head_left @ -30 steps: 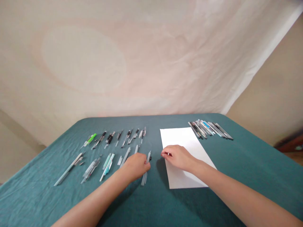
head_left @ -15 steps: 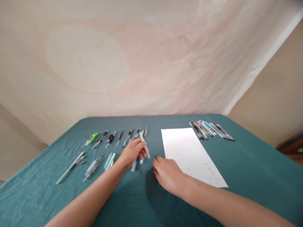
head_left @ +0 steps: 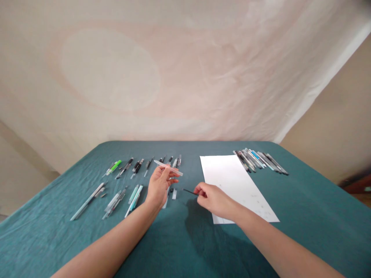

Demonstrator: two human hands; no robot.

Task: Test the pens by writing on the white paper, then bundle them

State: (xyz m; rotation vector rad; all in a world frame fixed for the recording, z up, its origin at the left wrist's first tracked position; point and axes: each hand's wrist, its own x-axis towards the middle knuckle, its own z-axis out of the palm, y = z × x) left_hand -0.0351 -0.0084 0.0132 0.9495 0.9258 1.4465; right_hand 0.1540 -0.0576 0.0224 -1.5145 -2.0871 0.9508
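Note:
My left hand (head_left: 160, 185) is raised a little above the table and pinches a clear pen barrel (head_left: 169, 168) that lies across its fingertips, pointing right. My right hand (head_left: 213, 199) is closed on a thin dark refill (head_left: 189, 191) whose tip points left toward the barrel; the two parts are apart. Small loose pen pieces (head_left: 173, 193) lie on the cloth between and below the hands.
A teal cloth covers the table (head_left: 304, 200). Rows of pens (head_left: 136, 168) and pen bodies (head_left: 116, 200) lie at the left, a white sheet (head_left: 232, 177) at the right, and a bundle of pens (head_left: 261, 159) beyond it. A cream sheet hangs behind.
My left hand picked the clear barrel off the cloth and lifted it. My right hand left the paper, took up the thin refill and now holds it level toward the barrel.

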